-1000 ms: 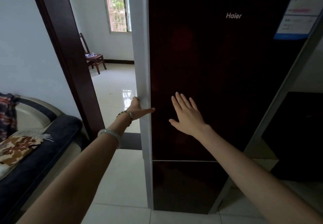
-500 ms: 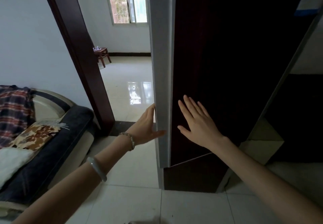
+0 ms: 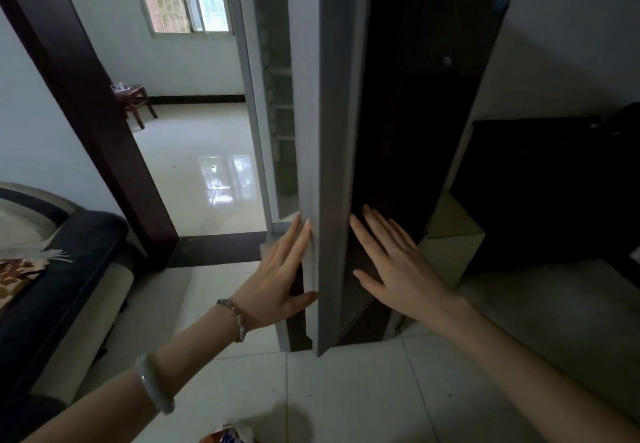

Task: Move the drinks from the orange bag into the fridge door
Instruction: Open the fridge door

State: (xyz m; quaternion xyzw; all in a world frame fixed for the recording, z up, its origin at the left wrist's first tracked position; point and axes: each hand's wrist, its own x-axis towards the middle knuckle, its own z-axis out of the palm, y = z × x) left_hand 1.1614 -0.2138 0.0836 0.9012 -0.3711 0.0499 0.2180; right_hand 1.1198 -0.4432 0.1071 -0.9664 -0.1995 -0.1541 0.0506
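Note:
The tall dark fridge door (image 3: 408,131) stands swung toward me, its grey edge (image 3: 332,165) facing the camera. My left hand (image 3: 280,276) lies flat on the left side of that edge, fingers straight, thumb on the front. My right hand (image 3: 394,262) presses flat and open on the dark glossy front of the door. Behind the edge, pale shelves of the fridge interior (image 3: 280,113) show dimly. At the bottom edge a corner of the orange bag (image 3: 225,437) peeks in on the floor. No drinks are visible.
A dark sofa (image 3: 52,287) with a patterned cushion sits at the left. A brown door frame (image 3: 86,107) opens onto a tiled room with a small wooden stool (image 3: 135,103). A dark cabinet (image 3: 554,193) stands to the right of the fridge.
The fridge door has swung open toward me, from flat-on to edge-on. Both hands stayed on it, my left moving from the handle side to the door's edge.

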